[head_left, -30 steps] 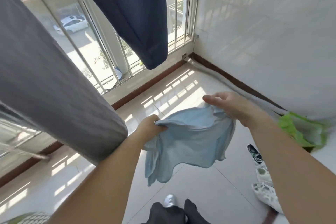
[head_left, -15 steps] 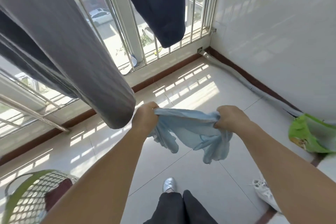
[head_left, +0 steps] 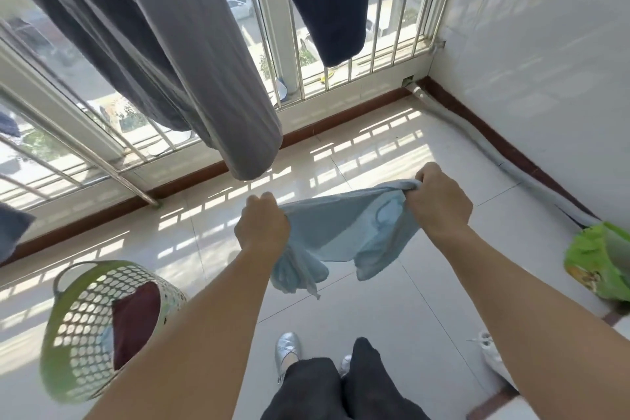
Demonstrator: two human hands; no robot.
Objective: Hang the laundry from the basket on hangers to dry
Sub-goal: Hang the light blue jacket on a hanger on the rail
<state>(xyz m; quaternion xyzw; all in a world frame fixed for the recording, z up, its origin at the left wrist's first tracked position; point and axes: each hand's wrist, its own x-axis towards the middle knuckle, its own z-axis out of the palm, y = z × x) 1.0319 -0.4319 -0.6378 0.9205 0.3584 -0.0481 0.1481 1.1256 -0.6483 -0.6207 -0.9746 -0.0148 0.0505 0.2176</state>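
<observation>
Since a moment ago your view has dropped so the green laundry basket (head_left: 102, 327) shows fully at your left, and you've pulled the light blue garment (head_left: 344, 232) more taut between your fists. Largest first: grey trousers (head_left: 177, 54) and a navy garment (head_left: 324, 0) already hang overhead, the basket on the floor holds a dark red item (head_left: 136, 320), and your left hand (head_left: 262, 225) and right hand (head_left: 439, 204) are each closed on an edge of the blue piece, held above the tiles. You seem to be straightening it; next it needs a hanger, and none is visible.
</observation>
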